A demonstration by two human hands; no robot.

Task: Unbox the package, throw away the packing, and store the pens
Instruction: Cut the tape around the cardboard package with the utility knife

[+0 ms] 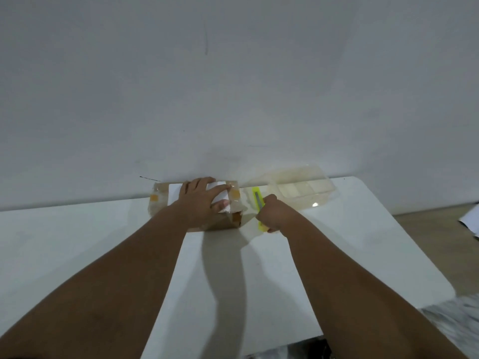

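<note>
A small brown cardboard package [234, 220], wrapped in clear tape and bearing a white label, lies at the far edge of the white table [77, 242] against the wall. My left hand [201, 200] rests flat on top of it, fingers spread over the label. Just to the package's right, my right hand [274, 215] grips a yellow box cutter [258, 198] whose blade end points away from me. The cutter sits beside the package's right end. No pens are visible.
A clear plastic compartment box [300, 189] with its lid open stands at the far right of the table, close behind the cutter. The table's right edge drops to a wooden floor [440, 239], where a white and dark object lies at the frame edge.
</note>
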